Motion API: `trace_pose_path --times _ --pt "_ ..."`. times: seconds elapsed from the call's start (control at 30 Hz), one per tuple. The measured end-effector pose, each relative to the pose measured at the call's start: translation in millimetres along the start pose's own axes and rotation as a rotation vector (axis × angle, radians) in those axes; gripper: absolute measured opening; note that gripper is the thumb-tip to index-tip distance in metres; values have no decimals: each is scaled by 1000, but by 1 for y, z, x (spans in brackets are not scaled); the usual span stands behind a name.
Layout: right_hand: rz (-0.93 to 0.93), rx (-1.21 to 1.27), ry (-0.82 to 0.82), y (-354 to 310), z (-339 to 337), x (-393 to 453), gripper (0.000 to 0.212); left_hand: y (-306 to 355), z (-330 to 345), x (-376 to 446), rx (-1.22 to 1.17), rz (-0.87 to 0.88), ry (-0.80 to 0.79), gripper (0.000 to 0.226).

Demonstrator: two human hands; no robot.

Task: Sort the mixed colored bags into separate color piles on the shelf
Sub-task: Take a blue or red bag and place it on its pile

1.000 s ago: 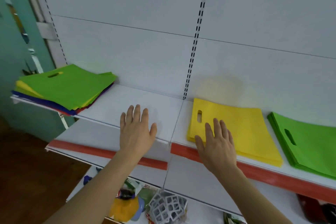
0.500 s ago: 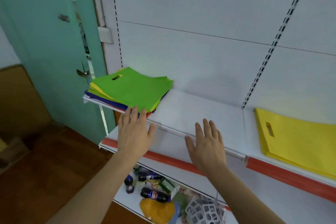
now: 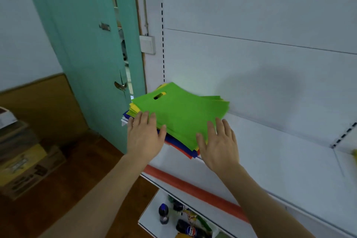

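A mixed stack of flat bags [image 3: 181, 114] lies at the left end of the white shelf [image 3: 270, 152]. A green bag with a cut-out handle is on top; yellow, blue and red edges show beneath it. My left hand [image 3: 144, 135] hovers with straight fingers at the stack's front left corner, fingertips at the bags' edge. My right hand [image 3: 218, 145] is spread flat over the stack's front right corner. Neither hand grips a bag. A sliver of the yellow pile [image 3: 355, 153] shows at the right border.
A red price strip [image 3: 193, 189] runs along the lower shelf's front edge. Below it stand soda bottles [image 3: 164, 213] and packets. A teal door [image 3: 96, 44] is to the left, cardboard boxes [image 3: 25, 164] on the wooden floor.
The view has swung left and both hands have travelled left along the shelf, from the yellow pile to the mixed stack. The sorted yellow and green piles have left the view.
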State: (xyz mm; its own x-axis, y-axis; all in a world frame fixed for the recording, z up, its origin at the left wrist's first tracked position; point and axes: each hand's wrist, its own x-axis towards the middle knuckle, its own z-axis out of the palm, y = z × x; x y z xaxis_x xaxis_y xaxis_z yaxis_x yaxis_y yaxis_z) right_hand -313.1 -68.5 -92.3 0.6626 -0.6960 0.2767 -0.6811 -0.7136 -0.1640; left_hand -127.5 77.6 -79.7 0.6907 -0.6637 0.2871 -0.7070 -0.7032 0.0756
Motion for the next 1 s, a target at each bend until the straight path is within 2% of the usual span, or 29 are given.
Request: trace_pose_path --times 0.23,0.4,0.57,0.7,0.77,0.87,1.0 --pt "15 -44 -58 -22 19 42 79 -23 26 53 -9 56 -37 77" --pt "82 -117 -161 -32 31 48 80 -41 47 86 35 165 -68 84" --pt "169 -124 -114 -40 36 36 63 -55 50 110 113 301 -28 95" --pt "242 -108 -86 -48 35 26 53 -60 56 109 119 418 -60 97" --pt "320 -76 -58 -50 33 22 52 -58 56 107 110 464 -62 87" --pt "532 -15 19 -48 27 16 53 -49 57 103 63 531 -78 69" --pt "802 137 34 -41 14 12 64 -46 63 104 -31 613 -42 57"
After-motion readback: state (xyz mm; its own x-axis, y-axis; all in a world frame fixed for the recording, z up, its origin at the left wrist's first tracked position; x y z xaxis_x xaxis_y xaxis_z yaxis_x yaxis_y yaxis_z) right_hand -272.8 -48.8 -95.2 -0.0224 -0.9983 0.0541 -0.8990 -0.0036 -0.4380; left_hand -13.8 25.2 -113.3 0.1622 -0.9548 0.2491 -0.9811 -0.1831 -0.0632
